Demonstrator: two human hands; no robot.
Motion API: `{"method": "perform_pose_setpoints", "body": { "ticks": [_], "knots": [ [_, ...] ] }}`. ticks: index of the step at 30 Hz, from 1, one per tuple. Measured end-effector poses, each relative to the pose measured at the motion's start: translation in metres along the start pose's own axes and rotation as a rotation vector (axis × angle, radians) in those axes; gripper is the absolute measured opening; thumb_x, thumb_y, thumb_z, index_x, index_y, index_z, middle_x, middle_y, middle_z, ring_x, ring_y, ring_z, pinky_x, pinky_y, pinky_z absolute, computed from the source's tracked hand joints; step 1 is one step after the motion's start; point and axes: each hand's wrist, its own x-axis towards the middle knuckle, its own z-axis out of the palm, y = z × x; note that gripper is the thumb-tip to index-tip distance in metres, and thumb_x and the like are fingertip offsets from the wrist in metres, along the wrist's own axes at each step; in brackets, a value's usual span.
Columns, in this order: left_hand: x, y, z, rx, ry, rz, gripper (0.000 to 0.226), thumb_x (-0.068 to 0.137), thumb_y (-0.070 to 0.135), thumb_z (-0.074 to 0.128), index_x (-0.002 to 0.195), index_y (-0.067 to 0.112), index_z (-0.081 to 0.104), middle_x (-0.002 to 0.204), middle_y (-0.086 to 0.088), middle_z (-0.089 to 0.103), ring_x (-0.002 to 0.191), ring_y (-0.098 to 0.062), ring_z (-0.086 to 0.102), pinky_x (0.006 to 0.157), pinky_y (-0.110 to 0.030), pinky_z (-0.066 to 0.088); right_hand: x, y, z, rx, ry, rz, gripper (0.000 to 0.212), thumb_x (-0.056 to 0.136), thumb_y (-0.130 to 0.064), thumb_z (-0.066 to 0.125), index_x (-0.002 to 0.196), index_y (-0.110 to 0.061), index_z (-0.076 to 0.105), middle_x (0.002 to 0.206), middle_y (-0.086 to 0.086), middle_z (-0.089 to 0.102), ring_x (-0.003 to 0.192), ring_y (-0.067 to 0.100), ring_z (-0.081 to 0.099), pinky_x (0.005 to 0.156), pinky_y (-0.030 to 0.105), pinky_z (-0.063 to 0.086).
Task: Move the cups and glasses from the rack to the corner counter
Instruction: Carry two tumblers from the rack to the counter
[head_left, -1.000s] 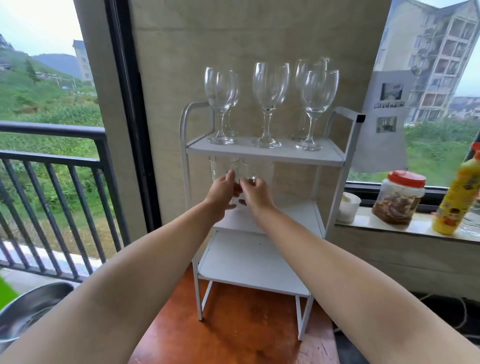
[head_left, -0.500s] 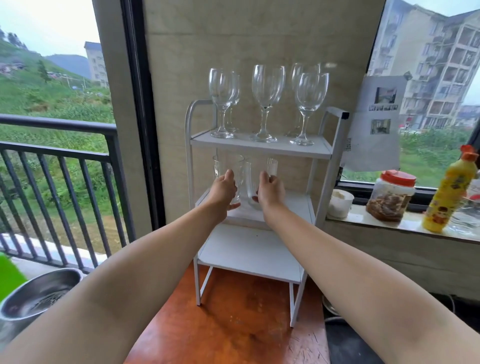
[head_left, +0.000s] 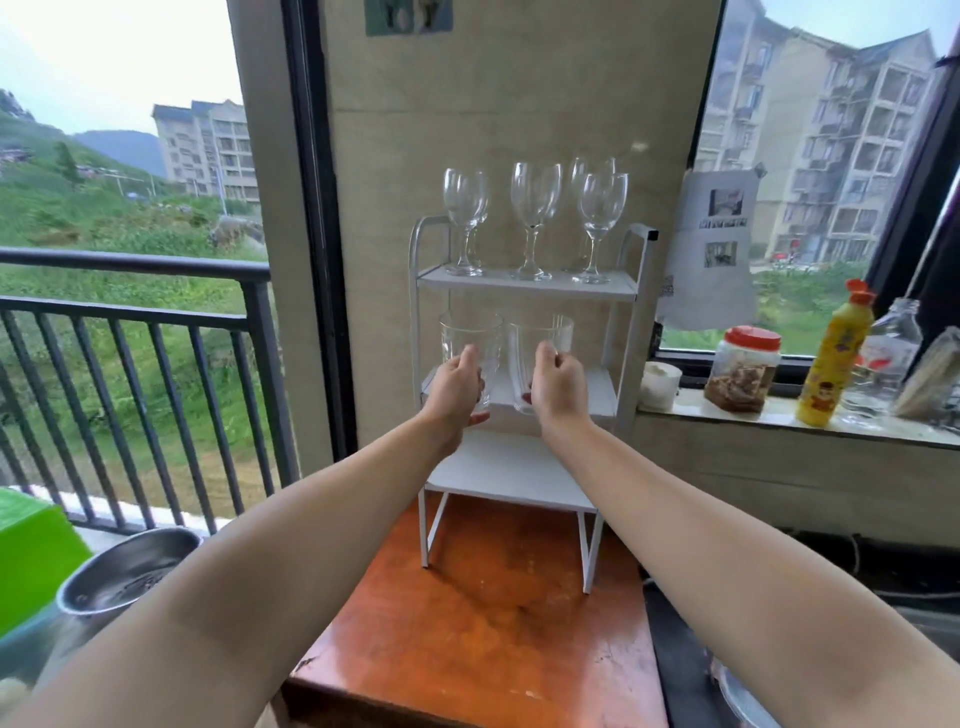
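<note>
Two hands, left (head_left: 454, 387) and right (head_left: 558, 387), each grip a tumbler at the white rack (head_left: 631, 291) on an orange table (head_left: 483, 634).

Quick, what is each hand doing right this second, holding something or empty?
Left hand: closed around the left glass tumbler at the rack's middle shelf.
Right hand: closed around the right glass tumbler.
</note>
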Motion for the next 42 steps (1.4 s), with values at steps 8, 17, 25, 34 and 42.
{"method": "perform_pose_setpoints", "body": {
  "ticks": [8, 17, 25, 34, 42],
  "knots": [
    [-0.098, -0.012, -0.029, 0.057, -0.065, -0.003, 0.034, 0.096, 0.037, 0.035, 0.066, 0.023, 0.042, 0.049, 0.009, 0.036, 0.052, -0.011, 0.036, 0.075, -0.039, 0.051, -0.109, 0.001, -0.026, -0.036, 0.077, 0.001, 0.04, 0.1, -0.025, 0.034, 0.061, -0.019, 0.037, 0.06, -0.001, 0.038, 0.056, 0.012, 0.037, 0.058, 0.03, 0.032],
    [-0.178, -0.066, -0.015, 0.166, -0.209, -0.126, 0.049, 0.098, 0.035, 0.032, 0.12, -0.004, 0.052, 0.089, -0.018, 0.061, 0.081, -0.024, 0.059, 0.081, -0.043, 0.05, -0.2, 0.043, -0.097, -0.177, 0.181, 0.135, 0.038, 0.098, -0.028, 0.035, 0.062, -0.019, 0.041, 0.062, 0.0, 0.045, 0.058, 0.013, 0.043, 0.055, 0.029, 0.033],
    [-0.245, -0.123, 0.057, 0.243, -0.375, -0.217, 0.043, 0.098, 0.033, 0.033, 0.098, 0.002, 0.063, 0.084, -0.019, 0.057, 0.075, -0.026, 0.055, 0.079, -0.039, 0.049, -0.263, 0.094, -0.199, -0.24, 0.387, 0.354, 0.038, 0.096, -0.027, 0.037, 0.06, -0.015, 0.04, 0.061, 0.003, 0.046, 0.069, 0.026, 0.053, 0.072, 0.035, 0.042],
    [-0.363, -0.177, 0.186, 0.365, -0.711, -0.197, 0.036, 0.098, 0.032, 0.034, 0.066, 0.02, 0.046, 0.067, -0.001, 0.041, 0.063, -0.015, 0.04, 0.05, -0.025, 0.041, -0.374, 0.115, -0.367, -0.382, 0.642, 0.474, 0.04, 0.097, -0.028, 0.038, 0.06, -0.013, 0.043, 0.074, 0.017, 0.058, 0.082, 0.038, 0.061, 0.075, 0.038, 0.045],
    [-0.512, -0.218, 0.284, 0.354, -0.989, -0.392, 0.033, 0.096, 0.032, 0.038, 0.071, 0.016, 0.054, 0.07, -0.003, 0.044, 0.061, -0.014, 0.043, 0.069, -0.031, 0.046, -0.508, 0.136, -0.495, -0.344, 0.957, 0.682, 0.042, 0.096, -0.024, 0.041, 0.057, -0.012, 0.033, 0.065, 0.015, 0.045, 0.073, 0.036, 0.056, 0.066, 0.031, 0.036]
  ]
}}
